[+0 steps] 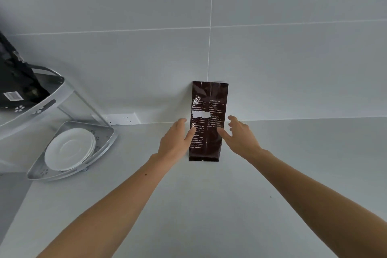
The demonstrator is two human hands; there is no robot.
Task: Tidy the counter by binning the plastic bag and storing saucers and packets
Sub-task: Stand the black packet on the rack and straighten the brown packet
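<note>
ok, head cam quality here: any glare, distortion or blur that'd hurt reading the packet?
Head view: wide-angle bend curves the wall tile lines and the rack at left. Glare streaks the upper left of the brown packet; its small print is too soft to read. Lighting is flat and even, with faint shadows under the left hand and right hand.

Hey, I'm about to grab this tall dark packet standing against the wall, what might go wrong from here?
The brown packet stands upright against the tiled wall. Your left hand and right hand are open on either side, thumbs just touching it, so a nudge before you close could tip it over. The rack's upper shelf already holds a dark bag, and the lower one a stack of saucers, so squeezing the packet in may knock them.
</note>
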